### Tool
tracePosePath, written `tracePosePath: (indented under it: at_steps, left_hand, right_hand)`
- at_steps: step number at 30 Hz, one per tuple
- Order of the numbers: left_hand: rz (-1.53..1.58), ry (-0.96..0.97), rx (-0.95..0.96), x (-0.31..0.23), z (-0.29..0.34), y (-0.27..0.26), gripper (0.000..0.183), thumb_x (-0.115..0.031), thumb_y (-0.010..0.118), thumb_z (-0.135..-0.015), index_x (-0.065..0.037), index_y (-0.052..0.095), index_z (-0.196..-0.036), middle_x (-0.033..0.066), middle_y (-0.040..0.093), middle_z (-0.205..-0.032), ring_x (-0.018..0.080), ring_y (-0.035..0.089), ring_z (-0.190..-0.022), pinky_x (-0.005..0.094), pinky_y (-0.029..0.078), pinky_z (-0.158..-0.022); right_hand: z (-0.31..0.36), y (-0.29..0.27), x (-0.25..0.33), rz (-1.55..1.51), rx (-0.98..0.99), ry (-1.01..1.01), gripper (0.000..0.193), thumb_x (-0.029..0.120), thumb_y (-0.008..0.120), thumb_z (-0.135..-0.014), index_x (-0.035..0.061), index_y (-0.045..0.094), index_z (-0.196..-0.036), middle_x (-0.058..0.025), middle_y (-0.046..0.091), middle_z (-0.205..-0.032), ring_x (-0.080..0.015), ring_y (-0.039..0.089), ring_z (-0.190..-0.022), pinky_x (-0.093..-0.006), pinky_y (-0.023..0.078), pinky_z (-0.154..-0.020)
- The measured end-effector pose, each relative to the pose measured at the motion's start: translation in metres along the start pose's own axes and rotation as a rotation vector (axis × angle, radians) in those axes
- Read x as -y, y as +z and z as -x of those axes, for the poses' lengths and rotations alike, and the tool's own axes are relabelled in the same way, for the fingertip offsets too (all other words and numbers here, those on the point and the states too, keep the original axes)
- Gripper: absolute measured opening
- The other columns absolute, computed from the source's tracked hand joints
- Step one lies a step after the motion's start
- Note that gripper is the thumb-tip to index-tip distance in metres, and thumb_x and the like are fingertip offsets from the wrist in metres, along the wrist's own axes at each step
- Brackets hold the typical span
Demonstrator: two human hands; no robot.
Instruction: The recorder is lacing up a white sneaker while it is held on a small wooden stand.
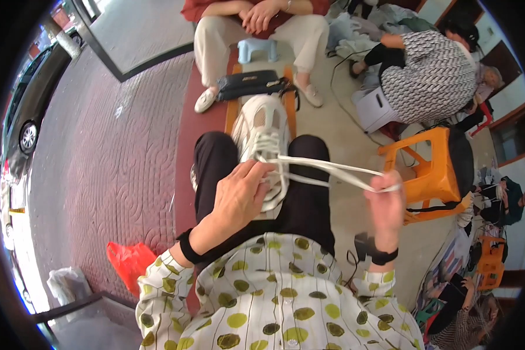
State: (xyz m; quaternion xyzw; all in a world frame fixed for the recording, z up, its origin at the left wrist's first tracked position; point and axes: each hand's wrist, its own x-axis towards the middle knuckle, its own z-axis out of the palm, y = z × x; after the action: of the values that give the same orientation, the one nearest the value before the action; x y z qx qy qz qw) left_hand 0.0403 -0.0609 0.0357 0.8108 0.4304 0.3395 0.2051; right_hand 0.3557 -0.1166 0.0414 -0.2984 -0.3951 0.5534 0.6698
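Tiled pavement (111,181) spreads from 8 to 11 o'clock, a dark car (26,137) parked beyond it at 9, while pale floor (351,119) covers the indoor side. A person in a red top (210,46) sits facing the wearer at 12 o'clock, another in a patterned top (429,76) bends at 2, and an orange stool (443,169) stands at 3. Between the two facing sitters, a wood-edged surface (231,112) bears a black bag (248,86). Just on its near side, between the wearer's knees, is a white shoe (265,125), its long axis running 12 to 6, toe at 12. The left grip (242,189) is nearer, the shoe at its 1 o'clock; its fingers are bent at the lacing, though whether they pinch anything I cannot tell. The right grip (386,201), blurred, is closed on white laces (326,166) stretched toward 4 o'clock, well apart from the shoe.
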Motion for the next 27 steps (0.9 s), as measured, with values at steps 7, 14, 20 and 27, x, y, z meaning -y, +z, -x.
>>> tracePosePath:
  at_steps: [7, 14, 20, 27]
  left_hand:
    - [-0.462, 0.219, 0.097, 0.036, -0.018, 0.036, 0.022, -0.009, 0.067, -0.075, -0.007, 0.060, -0.096, 0.0078, 0.054, -0.099, 0.0272, 0.056, -0.091, 0.0379, 0.045, -0.080]
    - [-0.118, 0.182, 0.043, 0.024, -0.017, 0.029, 0.009, -0.007, 0.062, -0.083, -0.006, 0.055, -0.088, 0.0127, 0.058, -0.077, 0.0342, 0.059, -0.078, 0.0442, 0.045, -0.072]
    - [0.493, -0.271, 0.382, -0.010, 0.048, -0.035, 0.011, -0.006, 0.054, -0.095, 0.000, 0.064, -0.096, 0.0077, 0.061, -0.068, 0.0202, 0.061, -0.065, 0.0318, 0.047, -0.064]
    - [1.325, -0.628, -0.148, 0.005, 0.132, -0.086, 0.018, -0.009, 0.049, -0.101, 0.003, 0.062, -0.098, 0.0128, 0.064, -0.078, 0.0142, 0.057, -0.066, 0.0259, 0.047, -0.065]
  right_hand:
    - [0.030, -0.081, 0.035, -0.363, -0.496, -0.237, 0.018, 0.026, 0.055, -0.104, 0.0095, 0.056, -0.099, -0.0004, 0.058, -0.089, -0.0087, 0.047, -0.070, -0.0245, 0.043, -0.069]
    - [0.047, -0.188, -0.004, -0.287, -0.967, -0.333, 0.023, 0.021, 0.056, -0.102, 0.0101, 0.061, -0.122, -0.0056, 0.067, -0.122, -0.0106, 0.054, -0.073, -0.0258, 0.048, -0.069]
    - [0.082, -0.264, -0.055, -0.408, -1.159, -0.162, 0.016, 0.020, 0.057, -0.101, 0.0122, 0.063, -0.114, 0.0002, 0.068, -0.097, -0.0088, 0.053, -0.064, -0.0258, 0.049, -0.062]
    - [0.145, -0.325, -0.098, -0.169, -1.266, 0.183, 0.015, 0.023, 0.057, -0.099, 0.0122, 0.065, -0.105, 0.0042, 0.059, -0.073, -0.0082, 0.056, -0.062, -0.0255, 0.052, -0.060]
